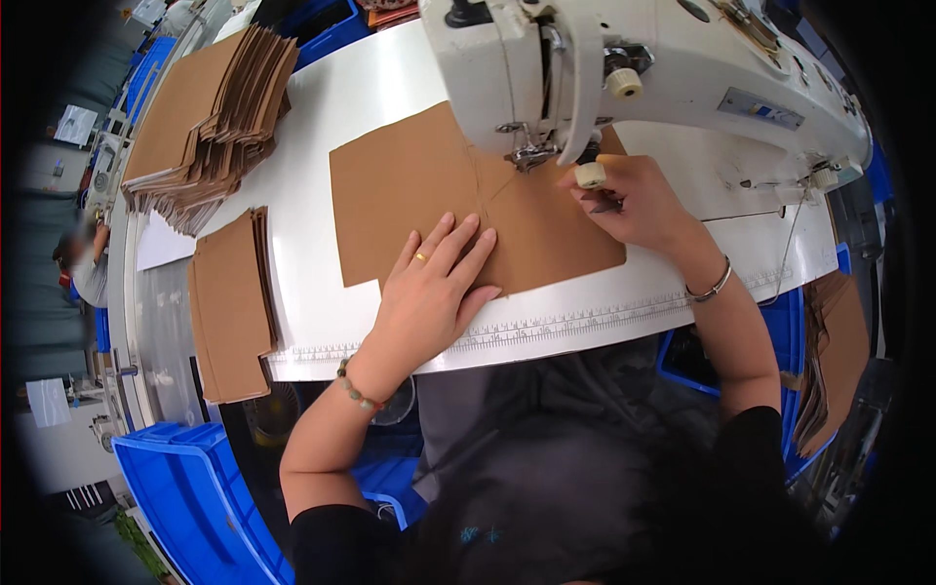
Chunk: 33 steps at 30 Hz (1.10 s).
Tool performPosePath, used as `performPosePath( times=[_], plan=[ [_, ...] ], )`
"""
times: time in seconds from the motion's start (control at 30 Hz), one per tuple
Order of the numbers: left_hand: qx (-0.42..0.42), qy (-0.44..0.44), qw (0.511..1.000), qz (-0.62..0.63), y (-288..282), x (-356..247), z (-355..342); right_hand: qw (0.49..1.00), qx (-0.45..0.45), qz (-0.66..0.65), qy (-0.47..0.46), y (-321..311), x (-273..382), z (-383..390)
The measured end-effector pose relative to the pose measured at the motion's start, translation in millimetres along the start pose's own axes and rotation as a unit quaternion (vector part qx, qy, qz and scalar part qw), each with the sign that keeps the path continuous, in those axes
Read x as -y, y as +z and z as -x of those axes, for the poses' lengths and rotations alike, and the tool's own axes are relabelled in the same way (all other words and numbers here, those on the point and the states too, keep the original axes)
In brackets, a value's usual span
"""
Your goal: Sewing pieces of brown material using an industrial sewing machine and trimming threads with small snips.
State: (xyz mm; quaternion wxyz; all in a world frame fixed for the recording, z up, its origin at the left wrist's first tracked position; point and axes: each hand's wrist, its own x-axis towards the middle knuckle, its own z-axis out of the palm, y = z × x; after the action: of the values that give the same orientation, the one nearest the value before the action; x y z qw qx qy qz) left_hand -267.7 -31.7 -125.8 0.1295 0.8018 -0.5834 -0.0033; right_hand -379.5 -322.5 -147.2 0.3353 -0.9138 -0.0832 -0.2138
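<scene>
My left hand (pixel 429 292) rests with fingers spread on a brown panel (pixel 385 195), which lies under the white sewing machine's (pixel 692 78) head. Thin stitched or creased lines run across the panel below the needle and presser foot (pixel 531 156). My right hand (pixel 634 205) is curled beside the needle area at a cream knob (pixel 591 175), with a small dark metal tool (pixel 604 205) in its fingers, partly hidden. The white tabletop (pixel 302 292) has a printed ruler along its front edge.
Stacked brown panels (pixel 190 136) and a smaller pile (pixel 222 302) lie at my left. Blue bins (pixel 180 487) stand below left and right, one with brown pieces (pixel 834 341). A blurred person (pixel 83 263) is at another station on the far left.
</scene>
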Motion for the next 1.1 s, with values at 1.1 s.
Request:
performPosePath(
  times=[1.1],
  plan=[
    [-0.152, -0.278, 0.905, 0.285, 3, 15, 30, 0.991, 0.057, 0.02, 0.119, 82, 119, -7]
  ],
)
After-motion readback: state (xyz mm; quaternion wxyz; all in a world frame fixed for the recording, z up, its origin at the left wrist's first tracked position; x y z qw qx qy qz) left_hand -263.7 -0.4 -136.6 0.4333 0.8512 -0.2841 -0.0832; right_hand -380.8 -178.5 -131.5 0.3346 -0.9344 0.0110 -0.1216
